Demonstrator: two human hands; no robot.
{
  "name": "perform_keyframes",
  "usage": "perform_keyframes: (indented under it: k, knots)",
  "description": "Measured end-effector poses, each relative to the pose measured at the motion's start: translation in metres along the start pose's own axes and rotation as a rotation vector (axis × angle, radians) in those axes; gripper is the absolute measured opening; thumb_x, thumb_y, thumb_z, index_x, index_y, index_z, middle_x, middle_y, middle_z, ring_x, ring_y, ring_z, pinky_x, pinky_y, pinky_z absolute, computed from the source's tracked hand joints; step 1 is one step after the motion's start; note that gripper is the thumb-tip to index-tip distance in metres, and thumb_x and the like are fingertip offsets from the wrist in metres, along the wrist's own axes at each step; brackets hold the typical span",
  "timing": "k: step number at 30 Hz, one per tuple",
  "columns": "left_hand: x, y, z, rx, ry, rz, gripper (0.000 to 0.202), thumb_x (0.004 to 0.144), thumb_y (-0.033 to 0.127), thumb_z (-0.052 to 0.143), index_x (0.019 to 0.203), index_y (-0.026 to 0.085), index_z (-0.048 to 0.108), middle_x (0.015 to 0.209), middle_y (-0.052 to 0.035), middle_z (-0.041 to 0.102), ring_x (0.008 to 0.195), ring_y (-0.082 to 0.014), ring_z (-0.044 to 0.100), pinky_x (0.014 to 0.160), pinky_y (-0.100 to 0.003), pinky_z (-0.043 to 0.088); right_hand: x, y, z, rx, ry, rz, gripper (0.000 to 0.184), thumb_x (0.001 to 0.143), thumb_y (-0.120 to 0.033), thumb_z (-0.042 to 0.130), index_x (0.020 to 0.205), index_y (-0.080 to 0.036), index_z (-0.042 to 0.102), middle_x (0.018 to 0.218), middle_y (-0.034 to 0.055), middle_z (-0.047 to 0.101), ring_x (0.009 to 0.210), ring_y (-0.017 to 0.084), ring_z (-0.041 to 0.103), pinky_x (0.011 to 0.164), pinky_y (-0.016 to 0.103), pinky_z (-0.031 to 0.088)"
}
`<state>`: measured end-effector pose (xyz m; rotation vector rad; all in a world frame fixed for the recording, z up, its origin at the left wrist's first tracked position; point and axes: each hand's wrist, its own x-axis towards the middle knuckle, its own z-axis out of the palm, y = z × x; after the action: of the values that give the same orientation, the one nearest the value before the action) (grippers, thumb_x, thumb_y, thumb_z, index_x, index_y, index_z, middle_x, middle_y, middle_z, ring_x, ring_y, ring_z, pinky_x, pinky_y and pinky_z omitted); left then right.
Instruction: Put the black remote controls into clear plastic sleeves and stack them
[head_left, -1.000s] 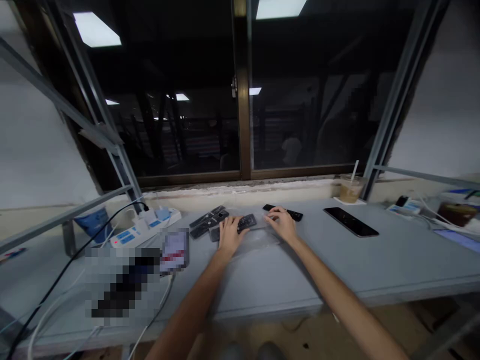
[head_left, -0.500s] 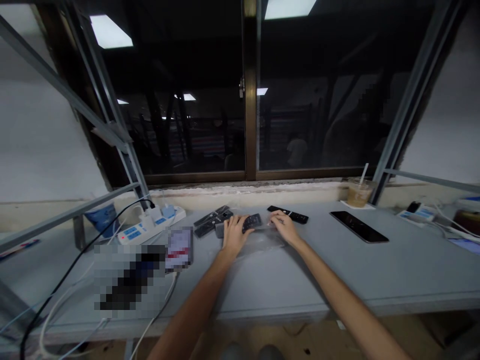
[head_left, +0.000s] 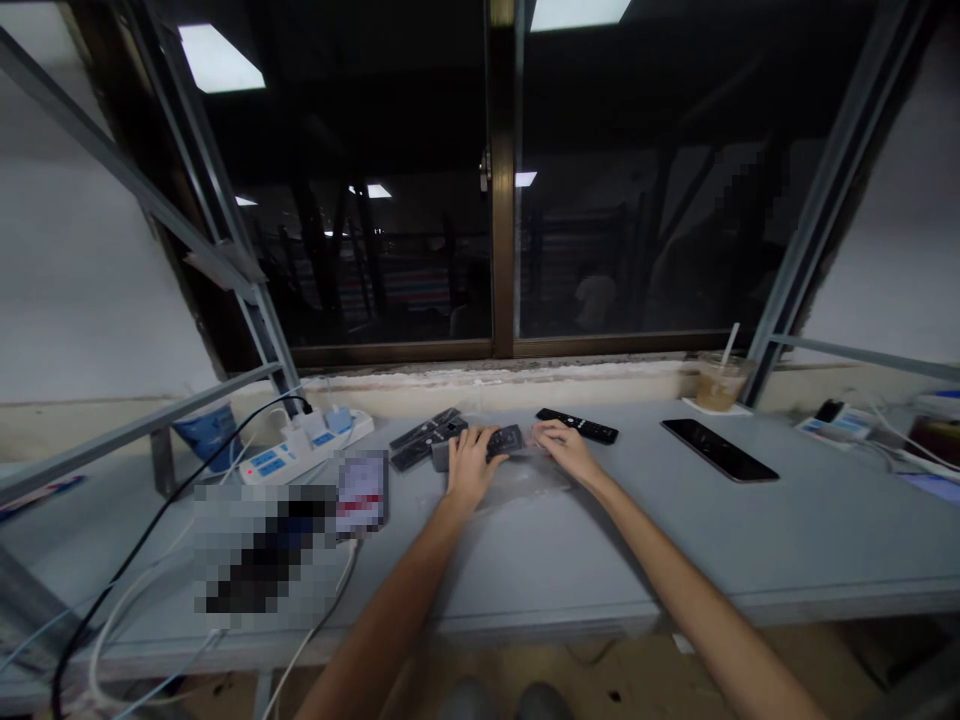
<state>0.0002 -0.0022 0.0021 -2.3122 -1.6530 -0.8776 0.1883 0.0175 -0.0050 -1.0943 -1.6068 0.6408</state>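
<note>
My left hand [head_left: 471, 465] is closed over a black remote control [head_left: 507, 439], whose button end sticks out to the right of the fingers. Clear plastic wrap [head_left: 521, 482] spreads around and below that remote. At its right end, the fingertips of my right hand [head_left: 568, 450] pinch the plastic. Just behind the right hand lies another black remote control [head_left: 596, 431], seemingly unwrapped. To the left of my left hand, several dark remotes [head_left: 420, 446] rest side by side and look wrapped in clear plastic.
A phone [head_left: 720, 450] lies on the right of the grey table [head_left: 540, 570]. Behind it stands a drink cup [head_left: 720, 385] with a straw. At left are a power strip [head_left: 281, 458], cables and a tablet-like screen [head_left: 362, 490]. A window and metal frame rise behind.
Both hands stay in nearly the same place. The right fingers, pinching the plastic, have shifted slightly left toward the held remote. The view has moved a little.
</note>
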Motion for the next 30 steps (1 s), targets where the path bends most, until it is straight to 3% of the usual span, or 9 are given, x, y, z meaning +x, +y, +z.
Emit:
perform_keyframes:
  k: [6, 11, 17, 20, 24, 30]
  knots:
    - [-0.001, 0.002, -0.002, -0.001, 0.001, 0.01, 0.041, 0.08, 0.036, 0.059, 0.119, 0.026, 0.05, 0.111, -0.0037, 0.057, 0.105, -0.0223, 0.048, 0.088, -0.037, 0.032, 0.0, 0.008, 0.003, 0.03, -0.105, 0.141, 0.032, 0.07, -0.043, 0.049, 0.066, -0.017, 0.067, 0.095, 0.009, 0.063, 0.074, 0.019, 0.058, 0.043, 0.025, 0.045]
    - [0.0, 0.002, -0.001, 0.0, 0.027, -0.032, 0.04, 0.081, 0.038, 0.058, 0.119, 0.026, 0.051, 0.109, -0.0037, 0.058, 0.103, -0.0231, 0.048, 0.087, -0.037, 0.033, 0.001, 0.008, 0.003, 0.041, -0.049, 0.035, 0.038, 0.073, -0.051, 0.046, 0.069, -0.018, 0.065, 0.088, 0.0082, 0.061, 0.074, 0.019, 0.056, 0.045, 0.025, 0.046]
    - [0.001, 0.002, -0.001, -0.013, 0.022, -0.035, 0.041, 0.079, 0.036, 0.06, 0.118, 0.026, 0.051, 0.109, -0.0036, 0.058, 0.103, -0.0228, 0.049, 0.087, -0.035, 0.032, 0.002, 0.003, -0.001, 0.065, -0.066, 0.036, 0.031, 0.07, -0.031, 0.048, 0.093, -0.02, 0.067, 0.101, 0.0069, 0.059, 0.077, 0.015, 0.055, 0.048, 0.02, 0.045]
    - [0.001, 0.001, -0.002, -0.029, 0.013, -0.024, 0.042, 0.079, 0.035, 0.061, 0.118, 0.026, 0.051, 0.108, -0.0039, 0.058, 0.103, -0.0225, 0.049, 0.086, -0.034, 0.033, 0.002, 0.001, -0.002, 0.081, -0.076, 0.019, 0.031, 0.07, -0.028, 0.048, 0.092, -0.021, 0.069, 0.103, 0.0074, 0.058, 0.078, 0.015, 0.055, 0.048, 0.021, 0.046]
    - [0.001, 0.0, -0.002, -0.052, 0.011, -0.001, 0.042, 0.078, 0.034, 0.062, 0.117, 0.025, 0.052, 0.107, -0.0037, 0.058, 0.103, -0.0219, 0.049, 0.086, -0.034, 0.033, 0.001, -0.001, -0.003, 0.078, -0.104, -0.07, 0.028, 0.068, -0.036, 0.06, 0.086, -0.018, 0.072, 0.1, 0.01, 0.061, 0.082, 0.019, 0.056, 0.049, 0.023, 0.046]
    - [0.002, -0.002, -0.002, -0.053, -0.045, 0.038, 0.042, 0.076, 0.033, 0.065, 0.116, 0.025, 0.053, 0.108, -0.003, 0.059, 0.104, -0.0215, 0.049, 0.086, -0.033, 0.034, -0.001, -0.003, -0.005, 0.049, -0.085, -0.145, 0.028, 0.066, -0.041, 0.067, 0.081, -0.019, 0.074, 0.093, 0.01, 0.066, 0.085, 0.021, 0.058, 0.069, 0.032, 0.048]
